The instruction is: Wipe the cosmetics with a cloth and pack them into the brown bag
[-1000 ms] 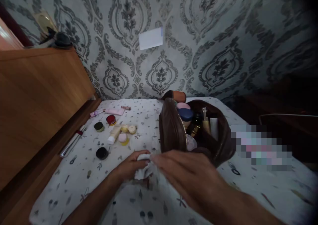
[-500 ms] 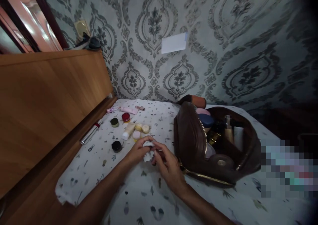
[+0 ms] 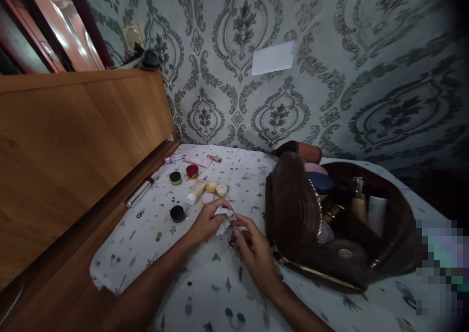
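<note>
Curling the right hand (image 3: 258, 253) now beside the tissue (image 3: 223, 211), lower centre of the frame, after stretching it out flat a second ago; pinching that tissue in the left hand (image 3: 205, 221), so working two-handed; unable to tell the right's grip.

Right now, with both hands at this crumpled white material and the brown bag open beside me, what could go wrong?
The left hand, holding the crumpled white material, is very near the pale pink container and might knock it. The brown bag gapes open beside the right hand, so a sideways bump could jostle its contents, such as the blue-topped container.
</note>
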The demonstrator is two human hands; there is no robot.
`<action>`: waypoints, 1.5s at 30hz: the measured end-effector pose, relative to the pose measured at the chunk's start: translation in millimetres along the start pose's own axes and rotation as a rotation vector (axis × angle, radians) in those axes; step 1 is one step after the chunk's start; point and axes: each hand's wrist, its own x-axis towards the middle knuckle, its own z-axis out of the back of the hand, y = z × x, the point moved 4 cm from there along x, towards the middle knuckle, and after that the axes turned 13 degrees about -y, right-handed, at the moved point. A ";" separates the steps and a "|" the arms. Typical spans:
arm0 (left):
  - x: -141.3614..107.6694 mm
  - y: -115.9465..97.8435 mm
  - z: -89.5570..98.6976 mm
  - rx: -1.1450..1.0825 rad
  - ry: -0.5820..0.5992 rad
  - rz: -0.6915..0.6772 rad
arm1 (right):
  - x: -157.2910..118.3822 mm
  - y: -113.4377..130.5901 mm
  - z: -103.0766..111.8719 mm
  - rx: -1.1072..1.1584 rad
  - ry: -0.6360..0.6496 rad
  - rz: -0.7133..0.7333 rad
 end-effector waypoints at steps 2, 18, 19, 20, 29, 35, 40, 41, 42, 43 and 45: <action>1.3 1.4 2.1 0.000 -0.009 0.013 | 2.0 -6.5 0.1 0.022 -0.008 -0.048; -1.4 -0.1 2.7 0.066 -0.003 0.123 | 7.6 -30.5 -1.6 0.016 0.000 -0.197; -0.1 -2.4 5.4 0.070 -0.016 0.122 | 7.5 -30.4 -1.9 0.025 -0.001 -0.199; 2.1 -5.7 9.3 0.074 -0.039 0.113 | 7.3 -30.1 -2.3 0.034 -0.003 -0.204; 84.3 -28.5 107.5 0.383 -0.468 -0.094 | 7.7 -16.5 -2.1 0.057 -0.012 -0.222; 164.6 -0.3 145.3 0.819 -0.441 -0.094 | 7.4 -15.1 -1.9 0.088 -0.006 -0.243; 203.5 26.2 135.4 1.150 -0.127 -0.118 | 6.4 -16.8 -2.8 0.105 0.001 -0.288; 209.6 31.2 132.8 1.205 -0.052 -0.114 | 6.6 -16.2 -2.6 0.107 -0.001 -0.291; 215.5 35.9 130.7 1.259 0.017 -0.105 | 6.9 -15.3 -2.2 0.105 -0.003 -0.290; 221.4 40.0 129.3 1.309 0.078 -0.091 | 7.2 -14.1 -1.7 0.101 -0.004 -0.287; 232.1 46.3 127.6 1.403 0.175 -0.058 | 7.6 -11.9 -0.8 0.088 0.000 -0.276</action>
